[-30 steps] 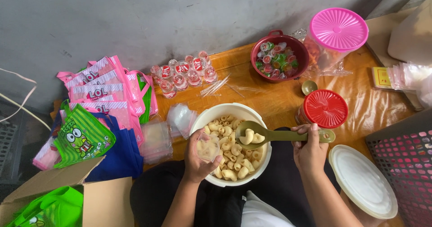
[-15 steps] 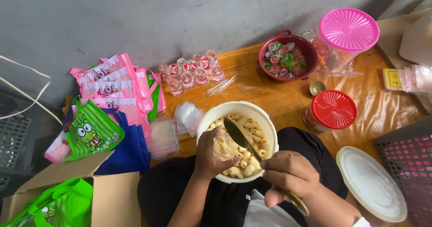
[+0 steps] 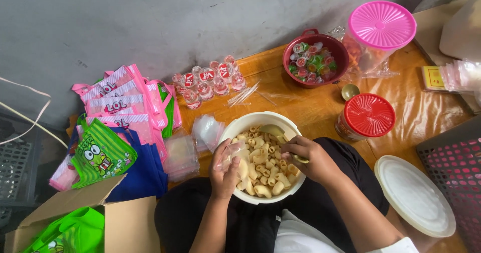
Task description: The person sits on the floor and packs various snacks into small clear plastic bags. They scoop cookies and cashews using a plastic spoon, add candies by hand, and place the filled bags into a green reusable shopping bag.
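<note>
A white bowl [image 3: 240, 126] full of pale curved crackers rests on my lap. My left hand [image 3: 224, 170] holds a small clear plastic bag [image 3: 231, 151] open over the bowl's left side. My right hand [image 3: 306, 156] grips a gold spoon [image 3: 273, 130], its scoop lying on the crackers at the bowl's far rim.
On the wooden floor stand small sealed water cups [image 3: 208, 82], a maroon bowl of jelly cups [image 3: 314, 60], a pink-lidded jar [image 3: 381, 27] and a red-lidded jar [image 3: 368, 116]. Pink and green gift bags [image 3: 115, 117] and a cardboard box [image 3: 120, 223] lie left. A white lid [image 3: 413, 193] and pink basket [image 3: 456, 167] sit right.
My right hand has swung the spoon from near my body back into the bowl. My left hand keeps the bag over the crackers.
</note>
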